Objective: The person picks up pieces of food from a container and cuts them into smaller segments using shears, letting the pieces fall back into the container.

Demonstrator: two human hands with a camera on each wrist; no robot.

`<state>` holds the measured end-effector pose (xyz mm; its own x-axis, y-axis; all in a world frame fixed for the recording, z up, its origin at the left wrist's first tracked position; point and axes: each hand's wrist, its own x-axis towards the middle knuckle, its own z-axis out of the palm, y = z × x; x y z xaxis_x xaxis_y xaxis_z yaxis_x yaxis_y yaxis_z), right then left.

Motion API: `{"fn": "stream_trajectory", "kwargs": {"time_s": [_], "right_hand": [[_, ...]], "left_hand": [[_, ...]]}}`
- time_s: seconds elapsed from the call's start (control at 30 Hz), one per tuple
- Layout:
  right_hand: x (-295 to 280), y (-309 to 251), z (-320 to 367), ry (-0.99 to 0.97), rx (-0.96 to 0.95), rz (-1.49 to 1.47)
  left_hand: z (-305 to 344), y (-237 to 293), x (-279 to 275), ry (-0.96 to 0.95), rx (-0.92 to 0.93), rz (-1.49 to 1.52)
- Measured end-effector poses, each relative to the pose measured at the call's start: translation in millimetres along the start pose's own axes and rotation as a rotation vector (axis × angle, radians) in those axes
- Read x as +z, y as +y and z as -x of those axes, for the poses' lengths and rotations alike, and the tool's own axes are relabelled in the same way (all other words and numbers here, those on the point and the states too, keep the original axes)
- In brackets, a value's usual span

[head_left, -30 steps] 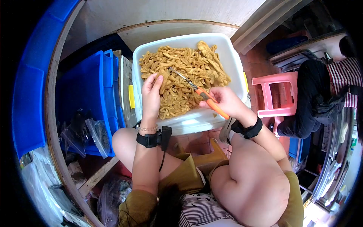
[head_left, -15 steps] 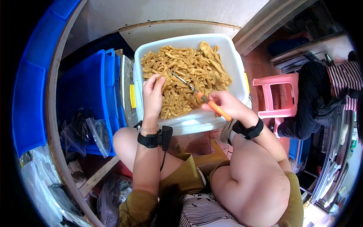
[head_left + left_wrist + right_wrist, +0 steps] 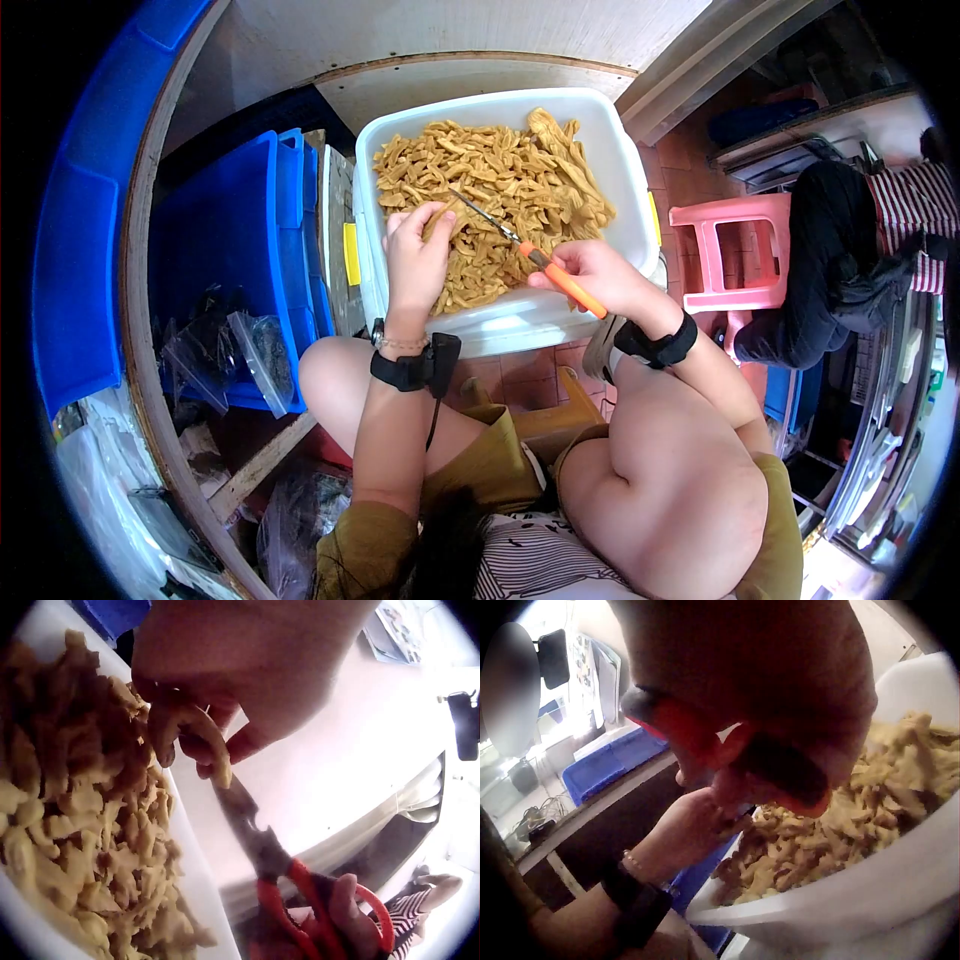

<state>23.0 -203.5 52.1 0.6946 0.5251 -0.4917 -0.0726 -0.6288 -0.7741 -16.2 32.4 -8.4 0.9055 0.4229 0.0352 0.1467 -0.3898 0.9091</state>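
Observation:
A white tub (image 3: 375,300) holds a heap of yellow-brown, wrinkled strips (image 3: 470,165) of soft-looking food, with larger, longer pieces (image 3: 565,165) along its right side. Over the heap's near left part, my left hand (image 3: 412,262) pinches one curved strip (image 3: 204,727) between thumb and fingers. My right hand (image 3: 600,275) grips orange-handled scissors (image 3: 572,290), fingers around the handles. Their blades point up and left, close together, and the tip is right at the end of the pinched strip in the left wrist view. In the right wrist view my right hand hides most of the scissors.
Blue crates (image 3: 225,220) stand left of the tub, with plastic bags (image 3: 262,360) in them. A pale panel (image 3: 480,85) closes off the far side. To the right are a pink stool (image 3: 735,290) and another person in dark trousers (image 3: 825,250). My bare knees flank the tub's near side.
My left hand has moved slightly right and its fingers have turned; less of the piece it pinches shows now. The scissors stay over the heap, their blades now close together.

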Motion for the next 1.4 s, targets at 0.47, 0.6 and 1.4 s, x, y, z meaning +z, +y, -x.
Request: {"fn": "stream_trajectory", "kwargs": {"time_s": [0.47, 0.6, 1.4], "right_hand": [[-11, -1, 5, 0.117, 0.013, -0.170], [-6, 0, 4, 0.011, -0.112, 0.130], [-7, -12, 8, 0.049, -0.098, 0.290]], "left_hand": [[-4, 16, -10, -0.059, -0.218, 0.735], [-6, 7, -5, -0.094, -0.207, 0.806], [-3, 10, 0, -0.148, -0.044, 0.551]]}}
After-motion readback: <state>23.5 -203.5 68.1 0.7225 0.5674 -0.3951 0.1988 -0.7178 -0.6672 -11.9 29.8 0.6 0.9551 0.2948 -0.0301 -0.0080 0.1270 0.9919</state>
